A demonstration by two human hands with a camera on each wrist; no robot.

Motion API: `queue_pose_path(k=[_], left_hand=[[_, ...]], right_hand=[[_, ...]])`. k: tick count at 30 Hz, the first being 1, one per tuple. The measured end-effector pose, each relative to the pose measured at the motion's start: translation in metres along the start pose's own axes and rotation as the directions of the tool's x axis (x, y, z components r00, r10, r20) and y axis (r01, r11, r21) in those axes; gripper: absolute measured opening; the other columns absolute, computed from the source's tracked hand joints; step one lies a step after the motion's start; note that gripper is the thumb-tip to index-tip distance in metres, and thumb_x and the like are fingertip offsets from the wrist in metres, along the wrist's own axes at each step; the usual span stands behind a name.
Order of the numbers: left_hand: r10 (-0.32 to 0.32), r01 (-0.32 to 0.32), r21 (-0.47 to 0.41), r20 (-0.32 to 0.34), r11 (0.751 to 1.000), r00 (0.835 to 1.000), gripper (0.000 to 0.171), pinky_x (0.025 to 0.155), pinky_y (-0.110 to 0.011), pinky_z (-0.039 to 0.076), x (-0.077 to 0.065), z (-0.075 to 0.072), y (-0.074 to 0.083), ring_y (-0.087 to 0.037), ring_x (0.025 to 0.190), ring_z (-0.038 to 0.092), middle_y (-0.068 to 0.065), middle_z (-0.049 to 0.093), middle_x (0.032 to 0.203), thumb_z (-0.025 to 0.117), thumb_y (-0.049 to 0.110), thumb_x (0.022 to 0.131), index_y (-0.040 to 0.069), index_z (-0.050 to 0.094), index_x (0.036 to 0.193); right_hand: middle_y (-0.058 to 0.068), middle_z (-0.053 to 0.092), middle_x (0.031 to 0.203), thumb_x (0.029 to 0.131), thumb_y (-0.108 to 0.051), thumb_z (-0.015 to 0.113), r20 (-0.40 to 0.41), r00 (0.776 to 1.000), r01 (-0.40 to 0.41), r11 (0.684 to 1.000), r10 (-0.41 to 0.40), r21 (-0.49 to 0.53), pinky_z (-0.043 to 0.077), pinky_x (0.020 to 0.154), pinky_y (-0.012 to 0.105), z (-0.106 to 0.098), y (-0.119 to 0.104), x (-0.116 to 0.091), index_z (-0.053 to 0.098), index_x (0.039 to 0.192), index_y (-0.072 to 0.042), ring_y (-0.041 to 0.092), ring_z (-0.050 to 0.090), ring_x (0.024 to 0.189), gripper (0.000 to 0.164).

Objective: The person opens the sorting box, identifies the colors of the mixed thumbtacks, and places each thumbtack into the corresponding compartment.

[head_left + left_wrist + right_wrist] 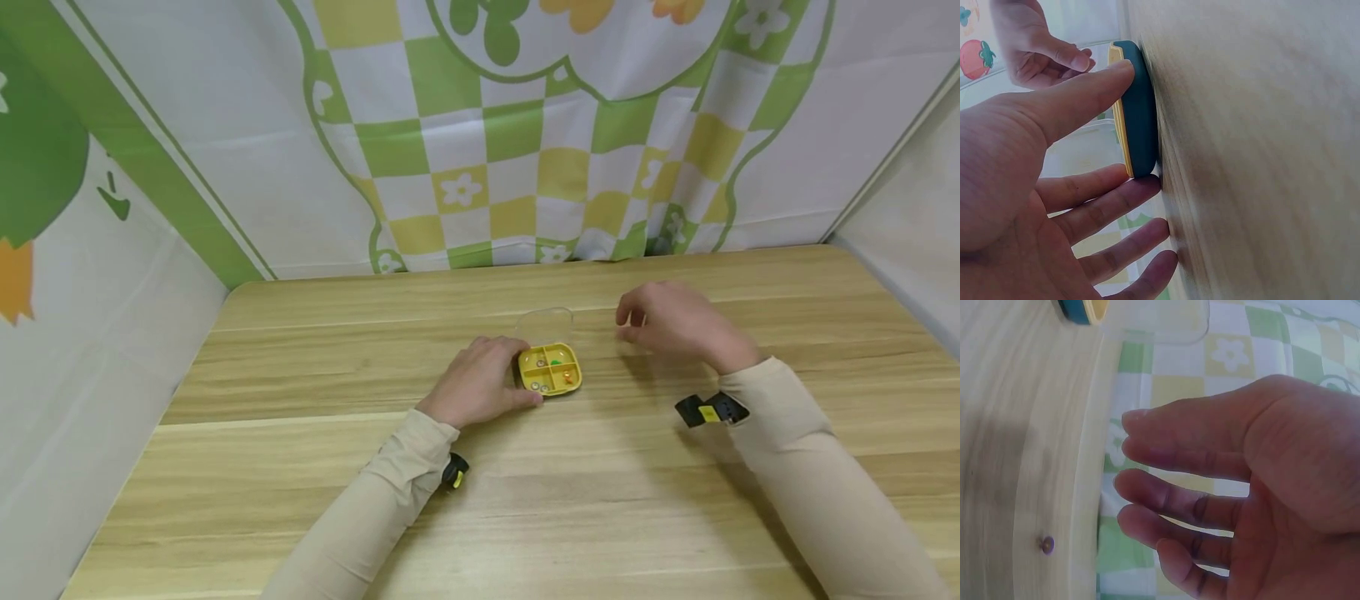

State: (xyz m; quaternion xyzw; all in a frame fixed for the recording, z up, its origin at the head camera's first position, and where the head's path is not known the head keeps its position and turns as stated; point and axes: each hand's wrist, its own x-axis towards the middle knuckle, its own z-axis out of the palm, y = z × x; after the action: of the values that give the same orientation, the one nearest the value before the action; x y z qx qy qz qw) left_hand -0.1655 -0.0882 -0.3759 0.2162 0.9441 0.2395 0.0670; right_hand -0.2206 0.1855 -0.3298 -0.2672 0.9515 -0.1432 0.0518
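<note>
A small pill box (551, 368) with a yellow four-compartment inside stands on the table. Its dark teal base (1140, 109) shows in the left wrist view. The clear lid (1160, 319) is swung up at the far side. Small ring-like pieces, a green piece (556, 362) and an orange piece (567, 377) lie in the compartments. My left hand (480, 382) holds the box at its left side, between thumb and fingers. To the right, my right hand (675, 321) hovers above the table, fingers loosely bent, nothing visible between them. A tiny purple stud-like piece (1047, 544) sits near it.
The wooden table (300, 483) ends at a checked green, yellow and white curtain (517, 167) behind the box. White cloth walls (82, 400) flank it on both sides. Each wrist wears a black strap (705, 411) with a yellow patch.
</note>
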Motion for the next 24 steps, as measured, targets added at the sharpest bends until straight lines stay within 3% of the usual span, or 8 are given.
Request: queue_pose_path(k=[13, 24], left_hand=[[0.001, -0.001, 0.001, -0.001, 1.000, 1.000, 0.071, 0.107, -0.050, 0.041, 0.000, 0.000, 0.000, -0.031, 0.125, 0.055, -0.010, 0.062, 0.138, 0.085, 0.039, 0.083, 0.004, 0.058, 0.139], [0.002, -0.002, 0.011, -0.001, 1.000, 1.000, 0.071, 0.107, -0.050, 0.042, 0.001, 0.001, -0.002, -0.031, 0.126, 0.054, -0.010, 0.062, 0.138, 0.085, 0.040, 0.083, 0.004, 0.059, 0.138]], right_hand=[[0.006, 0.068, 0.087, 0.086, -0.013, 0.075, -0.011, 0.998, -0.063, 0.998, 0.063, -0.017, 0.052, 0.076, 0.049, -0.004, 0.021, -0.002, 0.074, 0.093, -0.005, 0.027, 0.063, 0.084, 0.011], [0.005, 0.064, 0.083, 0.085, -0.012, 0.074, 0.005, 0.994, -0.105, 0.994, 0.105, -0.020, 0.049, 0.070, 0.045, -0.004, 0.036, -0.003, 0.074, 0.090, -0.006, 0.025, 0.059, 0.079, 0.008]])
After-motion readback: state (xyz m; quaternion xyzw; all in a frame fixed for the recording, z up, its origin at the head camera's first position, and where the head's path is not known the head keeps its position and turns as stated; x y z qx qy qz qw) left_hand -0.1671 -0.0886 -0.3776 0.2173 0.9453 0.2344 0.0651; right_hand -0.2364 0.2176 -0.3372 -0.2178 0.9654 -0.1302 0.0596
